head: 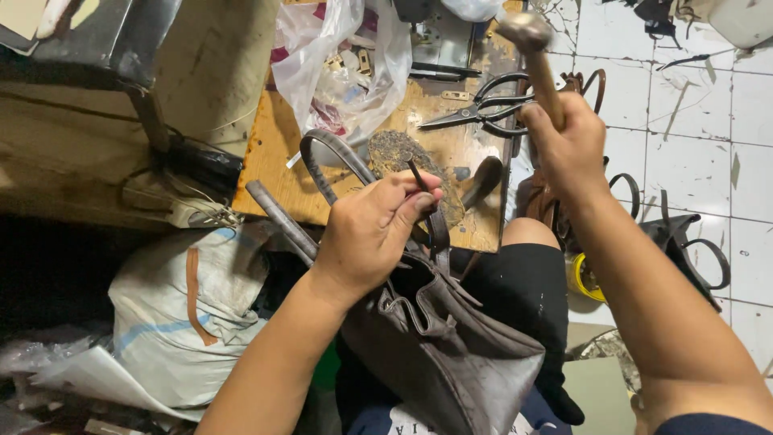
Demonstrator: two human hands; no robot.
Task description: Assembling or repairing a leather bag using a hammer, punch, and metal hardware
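Brown leather, worn and dull, makes up the handbag that lies across the person's lap, nearest the camera, its mouth turned toward the wooden board. Just above the handbag, at the board's near edge, the left hand pinches a thin dark punch between thumb and forefinger, fingers closed narrow about it, its tip set down where the handbag's strap crosses the board. To the right of the board and higher, the right hand is wrapped tight around the wooden handle of a hammer, whose metal head is raised over the far end of the board. On the board, beyond the punch, lie black scissors, and at its far left corner a clear plastic bag of small fittings.

The step in hand looks like the strike itself: punch placed, hammer lifted. The next move calls for a square blow on the punch's top, with the left fingers keeping it upright and clear of the hammer's face.
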